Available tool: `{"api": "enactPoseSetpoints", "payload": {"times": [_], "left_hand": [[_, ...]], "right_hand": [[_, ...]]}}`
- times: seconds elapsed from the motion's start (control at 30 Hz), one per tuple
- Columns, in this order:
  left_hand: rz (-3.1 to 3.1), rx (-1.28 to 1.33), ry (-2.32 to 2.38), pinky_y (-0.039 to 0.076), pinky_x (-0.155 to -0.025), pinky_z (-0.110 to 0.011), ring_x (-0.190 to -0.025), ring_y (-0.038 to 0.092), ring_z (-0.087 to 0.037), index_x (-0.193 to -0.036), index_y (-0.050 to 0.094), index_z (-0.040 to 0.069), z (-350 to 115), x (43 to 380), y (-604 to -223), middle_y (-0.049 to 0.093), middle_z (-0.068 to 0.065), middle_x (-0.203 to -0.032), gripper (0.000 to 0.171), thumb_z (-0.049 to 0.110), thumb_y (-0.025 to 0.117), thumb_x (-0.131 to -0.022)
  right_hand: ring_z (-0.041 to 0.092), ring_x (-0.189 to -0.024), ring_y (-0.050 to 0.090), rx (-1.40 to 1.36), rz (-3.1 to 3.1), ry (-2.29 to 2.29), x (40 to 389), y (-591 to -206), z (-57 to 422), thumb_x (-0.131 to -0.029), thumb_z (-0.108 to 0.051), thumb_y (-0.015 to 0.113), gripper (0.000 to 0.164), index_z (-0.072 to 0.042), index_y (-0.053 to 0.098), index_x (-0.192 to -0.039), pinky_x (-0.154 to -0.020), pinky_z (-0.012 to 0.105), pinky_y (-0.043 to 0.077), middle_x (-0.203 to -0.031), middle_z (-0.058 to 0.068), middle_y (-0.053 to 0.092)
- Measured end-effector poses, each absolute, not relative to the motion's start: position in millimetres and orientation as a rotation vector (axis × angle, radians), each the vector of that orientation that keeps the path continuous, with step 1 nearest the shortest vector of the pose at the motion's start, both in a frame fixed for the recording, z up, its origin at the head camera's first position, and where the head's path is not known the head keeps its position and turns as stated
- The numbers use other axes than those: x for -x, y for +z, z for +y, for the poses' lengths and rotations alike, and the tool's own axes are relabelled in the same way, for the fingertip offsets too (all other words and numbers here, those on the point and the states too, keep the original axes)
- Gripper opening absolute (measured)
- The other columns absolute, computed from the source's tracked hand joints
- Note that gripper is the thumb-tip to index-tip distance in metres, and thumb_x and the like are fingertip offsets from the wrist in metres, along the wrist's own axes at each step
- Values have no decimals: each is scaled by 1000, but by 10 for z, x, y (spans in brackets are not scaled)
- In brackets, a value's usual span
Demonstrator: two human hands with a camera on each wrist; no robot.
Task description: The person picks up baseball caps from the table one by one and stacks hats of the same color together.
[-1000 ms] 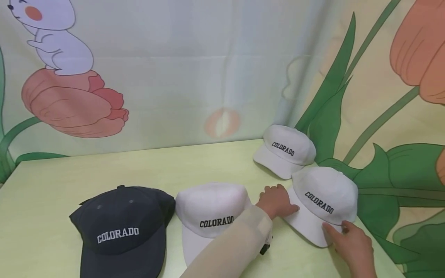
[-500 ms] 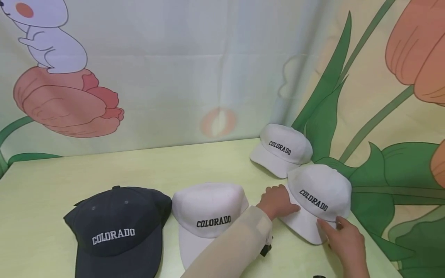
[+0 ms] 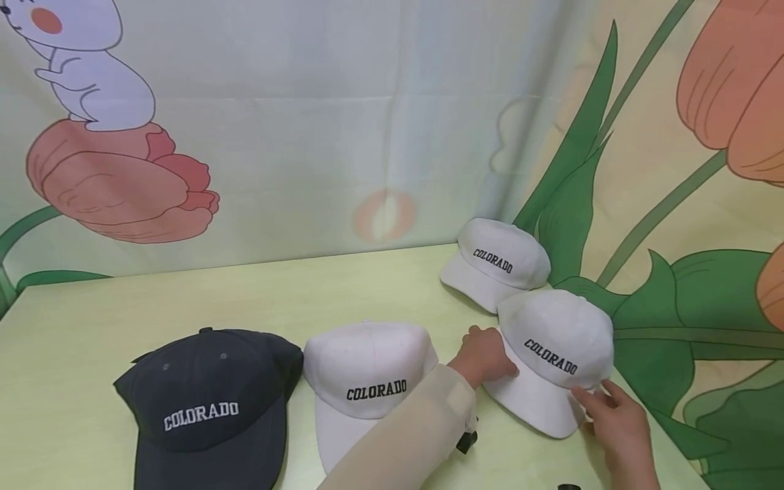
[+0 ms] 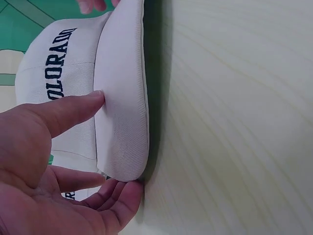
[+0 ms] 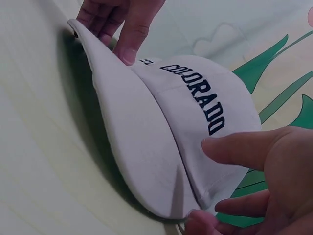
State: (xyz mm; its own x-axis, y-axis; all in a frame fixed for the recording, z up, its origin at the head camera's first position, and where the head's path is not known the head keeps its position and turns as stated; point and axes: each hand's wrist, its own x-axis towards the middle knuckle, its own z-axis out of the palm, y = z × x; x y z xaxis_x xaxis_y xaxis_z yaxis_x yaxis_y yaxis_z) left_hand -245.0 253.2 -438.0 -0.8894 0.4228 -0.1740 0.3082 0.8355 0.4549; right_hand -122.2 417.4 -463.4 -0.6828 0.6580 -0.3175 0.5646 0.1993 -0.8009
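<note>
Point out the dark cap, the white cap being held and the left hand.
Dark cap point(image 3: 202, 416): head view, on its white lettering.
Held white cap point(image 3: 550, 356): head view, on its black lettering.
Left hand point(image 3: 485, 355): head view, back of the hand.

Left hand point(image 4: 36, 196): I see it grip the white cap point(image 4: 80, 71) at one end of the brim point(image 4: 122, 88), thumb point(image 4: 76, 111) on top, fingers point(image 4: 124, 203) curled at the edge.
Dark lettering point(image 4: 56, 58): above the thumb, I read "OLORADO".
Other letters point(image 4: 68, 195): just behind the gripping fingers, mostly hidden from me.
Right hand point(image 4: 91, 5): at the brim's far end from the grip, only fingertips.
Table point(image 4: 234, 117): right of the grip, pale, faintly streaked.
Green backdrop point(image 4: 12, 36): beyond the cap from the grip.
</note>
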Motion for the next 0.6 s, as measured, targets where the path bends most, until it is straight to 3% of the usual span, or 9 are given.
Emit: {"api": "enactPoseSetpoints", "payload": {"times": [0.13, 0.37, 0.6], "left_hand": [[2743, -556, 649, 41, -65, -27, -84, 46, -18, -87, 63, 9, 2508, 2458, -4395, 57, -1, -80, 39, 37, 77, -63], [2721, -531, 691, 42, -65, -27, -85, 47, -19, -91, 63, 10, 2493, 2463, -4420, 57, -1, -83, 42, 36, 79, -61], [2701, -522, 776, 45, -70, -28, -86, 48, -19, -104, 56, 8, 2450, 2454, -4369, 55, -3, -93, 58, 35, 81, -59]], "right_hand": [[29, -111, 45, 1200, -2304, 1506, 1226, -4642, 4168, -79, -40, 67, 84, -7, 24, -144, -63, 20, 46, -129, 20, 40], [30, -113, 43, 1192, -2232, 1567, 1228, -4638, 4155, -77, -34, 70, 85, -6, 25, -143, -71, 25, 50, -131, 21, 38], [28, -114, 43, 1180, -2222, 1581, 1228, -4631, 4152, -77, -31, 70, 83, -8, 26, -143, -72, 21, 50, -136, 21, 35]]}}
